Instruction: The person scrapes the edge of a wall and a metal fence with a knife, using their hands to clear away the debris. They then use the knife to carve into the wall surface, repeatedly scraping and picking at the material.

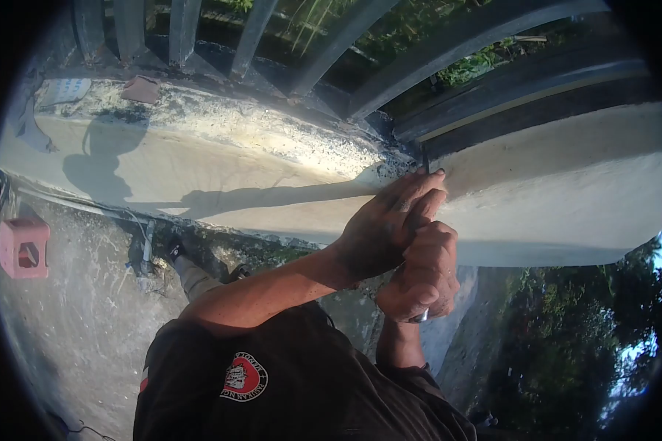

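Note:
My right hand (423, 275) is closed in a fist around the handle of a thin hand tool. A bit of shiny metal (419, 317) shows under the fist. My left hand (386, 228) reaches across from the left and lies over the right fist, its fingertips pinched at the tool's upper part. A thin dark tip (425, 158) pokes out above the fingers, against the rough edge of a pale concrete ledge (552, 184). Both hands look dusty. My black shirt with a red round badge (244, 378) fills the lower middle.
Dark metal railing bars (331, 44) rise behind the ledge, with greenery beyond. A pink hollow block (23, 248) sits on the grey ground at the left. A shoe and trouser leg (187, 268) show beneath my left arm. Trees (581, 345) fill the lower right.

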{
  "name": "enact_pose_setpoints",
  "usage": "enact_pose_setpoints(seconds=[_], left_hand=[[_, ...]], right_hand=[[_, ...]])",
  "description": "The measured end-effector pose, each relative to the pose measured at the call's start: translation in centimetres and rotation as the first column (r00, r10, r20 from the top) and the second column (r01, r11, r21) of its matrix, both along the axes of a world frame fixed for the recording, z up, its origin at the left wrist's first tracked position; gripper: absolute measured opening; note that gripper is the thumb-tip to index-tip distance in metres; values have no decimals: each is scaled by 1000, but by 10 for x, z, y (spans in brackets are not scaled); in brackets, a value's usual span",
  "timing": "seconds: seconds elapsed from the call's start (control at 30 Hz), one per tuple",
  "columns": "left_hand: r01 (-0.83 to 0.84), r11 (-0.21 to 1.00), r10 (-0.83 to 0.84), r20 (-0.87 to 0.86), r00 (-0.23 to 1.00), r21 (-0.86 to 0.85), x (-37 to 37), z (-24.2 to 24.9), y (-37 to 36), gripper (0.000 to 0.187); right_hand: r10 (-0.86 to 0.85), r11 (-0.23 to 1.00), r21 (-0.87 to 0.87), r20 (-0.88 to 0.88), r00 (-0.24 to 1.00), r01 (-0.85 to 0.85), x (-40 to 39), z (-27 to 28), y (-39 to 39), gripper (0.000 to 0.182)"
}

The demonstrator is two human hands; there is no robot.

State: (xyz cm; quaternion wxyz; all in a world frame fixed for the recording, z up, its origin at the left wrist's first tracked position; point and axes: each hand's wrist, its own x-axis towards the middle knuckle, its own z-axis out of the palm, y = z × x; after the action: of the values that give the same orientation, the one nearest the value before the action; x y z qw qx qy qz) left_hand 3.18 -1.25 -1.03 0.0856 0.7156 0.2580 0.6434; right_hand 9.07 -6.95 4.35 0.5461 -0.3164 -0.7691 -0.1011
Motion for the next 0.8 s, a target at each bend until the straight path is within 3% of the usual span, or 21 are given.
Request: enact_pose_setpoints(seconds=[0.27,0.37,0.47,0.67,0.8], left_hand=[[89,995,-89,12,996,-44,-6,11,2,51],[154,987,-151,76,986,-37,-3,17,5,57],[122,983,-124,-11,992,-135,5,5,10,60],[110,992,-108,37,994,-61,-2,10,8,56],[101,993,-100,17,995,-66,0,8,9,55]], right_hand=[[25,999,48,-163,986,-18,-7,6,7,52],[-52,999,-15,-5,999,52,-7,15,6,62],[-45,996,-75,-65,997,40,-1,4,10,63],[57,998,23,-75,996,-55,-4,12,14,54],[7,999,-46,-57,998,-10,-4,15,15,55]])
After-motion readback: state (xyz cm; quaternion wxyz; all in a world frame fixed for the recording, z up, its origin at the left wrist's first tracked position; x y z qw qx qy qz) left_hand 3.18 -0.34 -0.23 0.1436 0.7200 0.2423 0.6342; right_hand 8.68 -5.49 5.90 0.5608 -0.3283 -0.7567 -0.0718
